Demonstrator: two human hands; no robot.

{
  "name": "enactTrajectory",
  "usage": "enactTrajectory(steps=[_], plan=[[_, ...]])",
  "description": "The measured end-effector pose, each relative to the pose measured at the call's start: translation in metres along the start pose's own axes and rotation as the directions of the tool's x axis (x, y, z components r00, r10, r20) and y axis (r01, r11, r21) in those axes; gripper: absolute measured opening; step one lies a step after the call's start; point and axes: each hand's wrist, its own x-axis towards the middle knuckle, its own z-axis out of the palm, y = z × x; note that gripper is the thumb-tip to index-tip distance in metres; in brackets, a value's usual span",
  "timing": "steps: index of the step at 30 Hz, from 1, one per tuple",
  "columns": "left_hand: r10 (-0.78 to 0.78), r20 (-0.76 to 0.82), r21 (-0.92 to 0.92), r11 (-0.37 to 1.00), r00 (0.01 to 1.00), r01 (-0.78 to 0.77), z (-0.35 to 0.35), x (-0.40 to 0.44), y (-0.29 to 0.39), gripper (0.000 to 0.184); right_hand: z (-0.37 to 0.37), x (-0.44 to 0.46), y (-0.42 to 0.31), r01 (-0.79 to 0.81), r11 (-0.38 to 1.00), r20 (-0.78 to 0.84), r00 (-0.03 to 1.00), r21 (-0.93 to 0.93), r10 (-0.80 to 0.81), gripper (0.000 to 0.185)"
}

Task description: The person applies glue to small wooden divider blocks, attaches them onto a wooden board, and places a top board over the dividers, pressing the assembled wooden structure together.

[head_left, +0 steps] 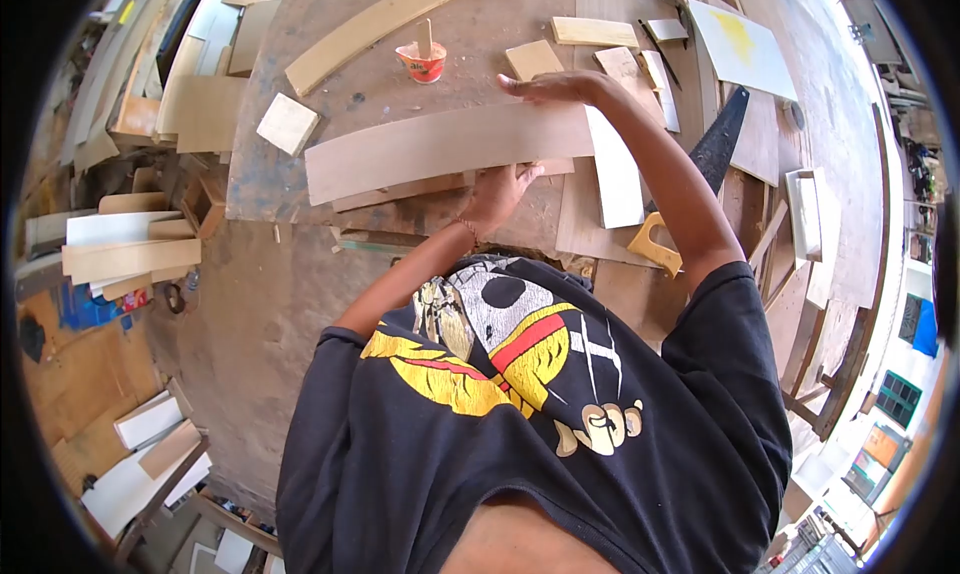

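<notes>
A long, pale wooden board (440, 149) lies across the near part of the workbench, seen at a tilt. My left hand (497, 199) is at its near edge, the thumb showing and the other fingers mostly hidden under the wood. At the far edge, near the right end, my right hand (560, 88) grips the board, with part of its fingers hidden behind it. Beneath the board another wooden strip (400, 192) sticks out. Beyond the board stands a small red cup (424, 69) with a wooden stick (425, 39) upright in it.
A handsaw (722, 139) with a yellow handle (655, 244) lies at the right. Several wood offcuts (595, 31) are scattered at the back right. A curved strip (370, 29) and a small block (288, 124) lie on the workbench (265, 189). Stacked panels (130, 249) stand left.
</notes>
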Motion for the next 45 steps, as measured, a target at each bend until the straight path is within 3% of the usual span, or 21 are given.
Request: enactTrajectory(steps=[10, 13, 16, 17, 18, 20, 22, 23, 25, 26, 28, 29, 31, 32, 34, 35, 36, 38, 39, 41, 45], plan=[[0.032, -0.099, 0.061, 0.998, 0.995, -0.026, 0.005, 0.0, -0.004, 0.042, 0.003, -0.017, -0.014, 0.016, 1.0, -0.019, 1.0, -0.013, -0.016, 0.1], [0.0, -0.008, -0.022, 1.0, 1.0, 0.0, -0.005, 0.002, 0.005, 0.043, 0.003, -0.02, -0.014, 0.027, 0.999, -0.04, 0.999, -0.033, -0.029, 0.1], [-0.069, -0.006, -0.014, 0.998, 0.998, 0.069, -0.001, 0.001, 0.002, 0.041, 0.004, 0.002, 0.008, 0.038, 0.999, -0.06, 0.997, -0.006, -0.039, 0.105], [-0.046, 0.0, -0.013, 0.999, 0.999, 0.046, -0.003, 0.001, 0.004, 0.041, 0.004, 0.012, 0.019, 0.103, 0.986, -0.012, 0.995, 0.128, -0.102, 0.107], [-0.079, 0.083, -0.021, 0.997, 0.993, 0.081, -0.007, 0.001, 0.008, 0.039, 0.0, 0.016, 0.028, 0.162, 0.952, 0.023, 0.985, 0.261, -0.174, 0.11], [-0.077, 0.175, -0.015, 0.997, 0.982, 0.081, -0.012, 0.002, 0.011, 0.038, -0.003, -0.015, 0.023, 0.229, 0.881, -0.165, 0.971, 0.413, -0.175, 0.11], [-0.001, 0.283, 0.13, 0.991, 0.959, -0.037, -0.008, -0.002, -0.001, 0.035, 0.01, -0.019, 0.034, 0.409, 0.673, -0.448, 0.885, 0.617, -0.128, 0.106], [0.022, 0.299, 0.139, 0.988, 0.954, -0.066, -0.01, -0.005, -0.008, 0.035, 0.015, -0.019, 0.045, 0.459, 0.589, -0.48, 0.867, 0.666, -0.132, 0.105], [0.266, 0.351, 0.312, 0.871, 0.898, -0.38, -0.02, -0.013, -0.008, 0.039, 0.037, -0.028, 0.05, 0.613, 0.448, -0.651, 0.754, 0.65, -0.087, 0.103], [0.282, 0.381, 0.31, 0.858, 0.88, -0.409, -0.024, -0.019, -0.003, 0.039, 0.05, -0.025, 0.059, 0.673, 0.376, -0.701, 0.709, 0.637, -0.081, 0.103], [0.067, 0.17, 0.28, 0.953, 0.983, -0.114, -0.041, -0.025, 0.032, 0.042, 0.077, -0.031, 0.067, 0.701, 0.282, -0.72, 0.692, 0.655, -0.05, 0.1], [0.089, 0.204, 0.288, 0.946, 0.975, -0.147, -0.053, -0.026, 0.043, 0.042, 0.089, -0.039, 0.066, 0.709, 0.268, -0.728, 0.684, 0.652, -0.04, 0.1], [0.107, 0.52, 0.031, 0.989, 0.847, -0.144, -0.085, -0.024, 0.061, 0.046, 0.107, -0.039, 0.063, 0.772, 0.21, -0.783, 0.62, 0.599, -0.048, 0.103], [0.099, 0.544, 0.051, 0.987, 0.833, -0.151, -0.094, -0.019, 0.076, 0.046, 0.113, -0.035, 0.065, 0.78, 0.179, -0.789, 0.613, 0.599, -0.033, 0.103], [0.002, 0.598, -0.037, 0.999, 0.801, 0.025, -0.111, -0.011, 0.106, 0.046, 0.124, -0.026, 0.063, 0.819, 0.108, -0.818, 0.572, 0.564, -0.06, 0.103], [0.072, 0.554, 0.014, 0.995, 0.829, -0.096, -0.11, -0.003, 0.113, 0.046, 0.128, -0.024, 0.064, 0.83, 0.174, -0.833, 0.548, 0.53, -0.074, 0.098], [0.081, 0.566, 0.011, 0.994, 0.821, -0.106, -0.105, 0.008, 0.112, 0.046, 0.128, -0.029, 0.063, 0.833, 0.173, -0.839, 0.542, 0.526, -0.059, 0.098], [0.403, 0.35, 0.238, 0.835, 0.845, -0.497, -0.093, 0.03, 0.104, 0.053, 0.128, -0.044, 0.052, 0.811, 0.343, -0.844, 0.53, 0.474, -0.085, 0.093], [0.408, 0.351, 0.238, 0.832, 0.843, -0.501, -0.087, 0.04, 0.104, 0.053, 0.125, -0.063, 0.045, 0.769, 0.423, -0.827, 0.557, 0.478, -0.078, 0.089], [0.368, 0.405, 0.488, 0.688, 0.837, -0.538, -0.077, 0.053, 0.104, 0.063, 0.124, -0.067, 0.037, 0.78, 0.41, -0.836, 0.544, 0.473, -0.069, 0.088], [0.283, 0.507, 0.54, 0.632, 0.814, -0.556, -0.071, 0.056, 0.1, 0.073, 0.119, -0.077, 0.034, 0.803, 0.335, -0.835, 0.544, 0.492, -0.077, 0.083]])
